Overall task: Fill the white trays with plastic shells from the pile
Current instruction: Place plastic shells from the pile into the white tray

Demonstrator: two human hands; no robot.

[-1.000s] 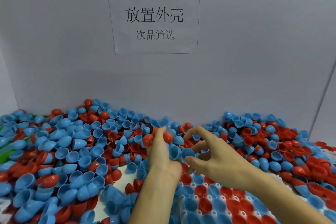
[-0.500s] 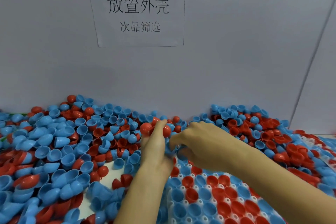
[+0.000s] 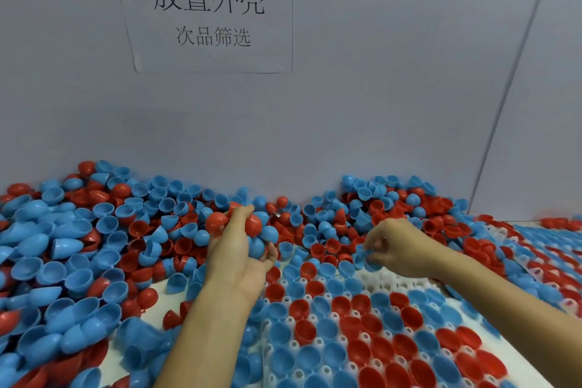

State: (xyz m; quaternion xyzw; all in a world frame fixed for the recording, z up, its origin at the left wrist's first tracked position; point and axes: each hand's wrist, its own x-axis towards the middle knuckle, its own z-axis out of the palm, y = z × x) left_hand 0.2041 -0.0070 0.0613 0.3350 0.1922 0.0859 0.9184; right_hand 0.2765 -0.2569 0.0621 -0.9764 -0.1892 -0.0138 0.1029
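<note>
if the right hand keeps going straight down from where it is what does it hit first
Probably the white tray: the right hand, pinching a blue shell, hovers just above its empty pockets, though depth is hard to judge.

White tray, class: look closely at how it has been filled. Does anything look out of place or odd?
Yes. On the white tray, a patch of sockets near the right hand sits bare among filled rows, and loose shells lie tipped on the bare surface beside its left edge rather than seated in sockets.
</note>
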